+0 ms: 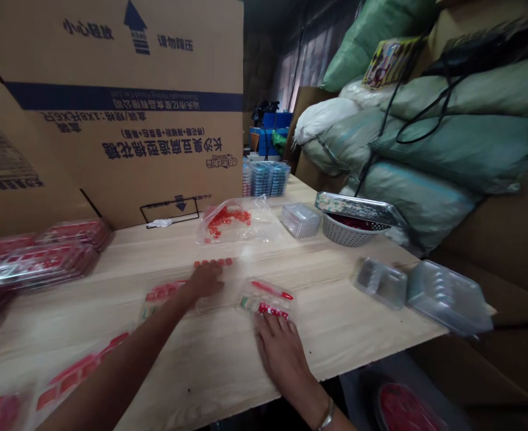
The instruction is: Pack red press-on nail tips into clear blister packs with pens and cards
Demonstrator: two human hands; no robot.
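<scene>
My left hand [206, 281] reaches over the wooden table to a short row of small red square pieces [223, 261]; motion smears its fingers, so I cannot tell whether it grips any. Closer to me, my right hand [279, 347] lies with fingers stretched out at the near edge of a clear plastic tray [250, 292]. That tray holds a red pen-like stick [273, 290], a red patterned packet [273, 310] and pale green pieces. Beside my left forearm is another clear tray with red square pieces [163, 291], partly covered by the arm.
An open clear bag of red pieces [232, 221] lies behind the row. Filled trays are stacked at left [44, 263] before a large cardboard box [156, 131]. Empty clear trays [446, 296], a grey basket [347, 232] and stacked clear containers [300, 220] stand at right.
</scene>
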